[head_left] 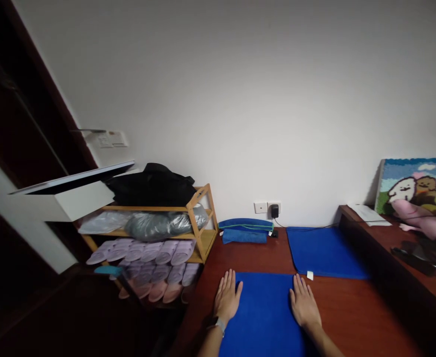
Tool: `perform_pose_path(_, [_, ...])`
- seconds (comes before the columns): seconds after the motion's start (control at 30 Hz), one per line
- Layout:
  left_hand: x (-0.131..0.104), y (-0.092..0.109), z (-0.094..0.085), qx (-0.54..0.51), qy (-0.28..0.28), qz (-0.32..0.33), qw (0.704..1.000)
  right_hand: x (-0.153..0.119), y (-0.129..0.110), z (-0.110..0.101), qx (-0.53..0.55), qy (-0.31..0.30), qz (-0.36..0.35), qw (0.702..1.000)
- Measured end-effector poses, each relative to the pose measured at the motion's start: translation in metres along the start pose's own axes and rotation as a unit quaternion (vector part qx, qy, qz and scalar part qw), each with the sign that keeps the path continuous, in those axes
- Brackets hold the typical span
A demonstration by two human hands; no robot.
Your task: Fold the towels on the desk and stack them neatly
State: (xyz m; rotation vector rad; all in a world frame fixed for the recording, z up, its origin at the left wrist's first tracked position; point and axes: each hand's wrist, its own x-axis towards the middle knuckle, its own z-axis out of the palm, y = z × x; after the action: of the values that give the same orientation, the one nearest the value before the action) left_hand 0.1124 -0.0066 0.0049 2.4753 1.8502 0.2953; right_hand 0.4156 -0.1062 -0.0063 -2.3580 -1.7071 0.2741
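A blue cloth [264, 312] lies spread flat on the reddish-brown table, its near end cut off by the bottom of the view. Along its left edge rests my left hand [227, 297], fingers stretched out and palm down, with a watch band on the wrist. My right hand [304, 301] lies likewise flat at the right edge, near the far corner. Neither hand grips anything. Behind and to the right is a second flat blue cloth [325, 252] with a small white tag [310, 275]. Folded blue cloths [245, 230] sit against the wall.
A wooden rack [199, 218] on the left carries a black bag [153, 186], plastic-wrapped items and rows of slippers [158, 252]. A black plug [275, 210] with a cable sits in the wall socket. On the raised right surface are a pink plush toy [422, 223] and a picture [385, 193].
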Motion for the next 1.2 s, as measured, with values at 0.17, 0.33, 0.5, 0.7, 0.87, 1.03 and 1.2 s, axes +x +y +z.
perform_pose_path(0.17, [0.006, -0.005, 0.005, 0.015, 0.010, 0.009, 1.000, -0.002, -0.005, -0.008, -0.008, -0.015, 0.005, 1.000])
perform_pose_path(0.33, [0.001, 0.028, -0.011, 0.007, 0.068, 0.027, 0.997, 0.001, -0.005, -0.001, 0.015, 0.000, -0.002, 1.000])
perform_pose_path(0.5, [-0.013, 0.140, -0.005, -0.071, 0.009, 0.188, 0.980, 0.001, -0.002, -0.005, 0.002, -0.004, -0.017, 1.000])
perform_pose_path(0.7, [-0.025, 0.190, 0.020, -0.097, -0.055, 0.221, 0.969, -0.001, 0.001, -0.010, -0.003, -0.022, -0.042, 0.999])
perform_pose_path(0.87, [-0.018, 0.095, 0.007, -0.029, -0.046, 0.121, 0.991, -0.002, -0.004, -0.016, 0.014, -0.013, 0.003, 1.000])
perform_pose_path(1.03, [-0.014, 0.018, -0.003, 0.000, -0.009, 0.033, 0.999, -0.005, -0.004, -0.016, 0.004, -0.019, 0.004, 1.000])
perform_pose_path(1.2, [-0.015, 0.010, 0.005, -0.010, 0.015, 0.022, 1.000, -0.003, -0.006, -0.020, -0.017, -0.028, 0.012, 0.999])
